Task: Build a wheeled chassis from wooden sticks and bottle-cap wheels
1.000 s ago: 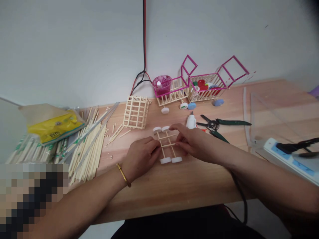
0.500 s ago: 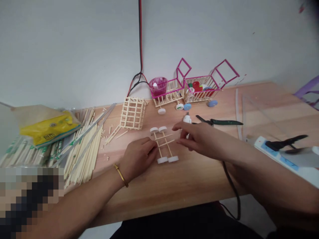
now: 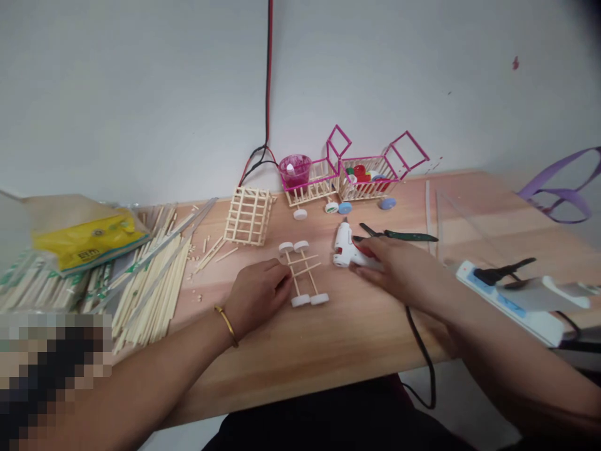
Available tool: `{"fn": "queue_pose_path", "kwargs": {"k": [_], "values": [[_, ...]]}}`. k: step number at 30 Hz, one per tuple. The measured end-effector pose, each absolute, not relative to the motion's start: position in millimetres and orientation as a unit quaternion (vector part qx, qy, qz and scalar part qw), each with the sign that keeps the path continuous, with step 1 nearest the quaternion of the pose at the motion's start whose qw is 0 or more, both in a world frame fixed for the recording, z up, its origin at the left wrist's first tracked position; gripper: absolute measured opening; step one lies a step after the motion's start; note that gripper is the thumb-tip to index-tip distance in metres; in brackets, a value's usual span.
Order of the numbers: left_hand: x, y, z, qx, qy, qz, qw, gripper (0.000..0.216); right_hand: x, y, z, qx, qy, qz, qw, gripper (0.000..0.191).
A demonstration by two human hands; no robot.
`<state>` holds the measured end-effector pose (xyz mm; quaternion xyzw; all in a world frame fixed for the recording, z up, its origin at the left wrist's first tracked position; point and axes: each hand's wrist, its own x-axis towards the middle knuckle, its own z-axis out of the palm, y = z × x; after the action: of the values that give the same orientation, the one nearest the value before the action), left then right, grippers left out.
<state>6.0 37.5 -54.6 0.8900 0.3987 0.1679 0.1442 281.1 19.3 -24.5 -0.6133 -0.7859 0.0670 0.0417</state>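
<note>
A small wheel frame made of thin wooden sticks with white round wheels lies on the table. My left hand, a gold bangle at its wrist, is closed at the frame's left side, with the fingertips at the ends of the cross sticks. To the right, a white hot glue gun lies on its side, nozzle pointing away from me. My right hand is closed around its handle, which it partly hides. Just behind that hand are dark green-handled pliers.
A stick lattice basket stands behind the frame. Two pink-edged stick carts hold a pink cup and coloured caps. Loose sticks and a yellow packet lie left. A power strip sits right.
My right hand has moved from beside the wheel frame rightward onto the glue gun's handle and closed on it. My left hand stays at the frame. The view has shifted slightly.
</note>
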Motion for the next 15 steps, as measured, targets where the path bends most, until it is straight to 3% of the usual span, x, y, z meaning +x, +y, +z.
{"fn": "queue_pose_path", "kwargs": {"k": [5,8,11,15], "values": [[5.8,36.1,-55.7,0.874,0.402,0.227,0.153,0.011,275.9,18.6,-54.9,-0.639,-0.765,0.037,0.074,0.039],[4.9,35.3,-54.3,0.852,0.408,0.287,0.163,0.009,276.9,21.3,-54.6,-0.644,-0.758,0.043,0.091,0.041],[3.6,35.0,-52.4,0.824,0.423,0.336,0.169,0.007,280.3,19.9,-42.6,-0.651,-0.747,0.085,0.102,0.031],[2.1,36.4,-51.8,0.787,0.444,0.381,0.195,0.008,284.1,12.4,-23.5,-0.630,-0.733,0.118,0.226,0.026]]}}
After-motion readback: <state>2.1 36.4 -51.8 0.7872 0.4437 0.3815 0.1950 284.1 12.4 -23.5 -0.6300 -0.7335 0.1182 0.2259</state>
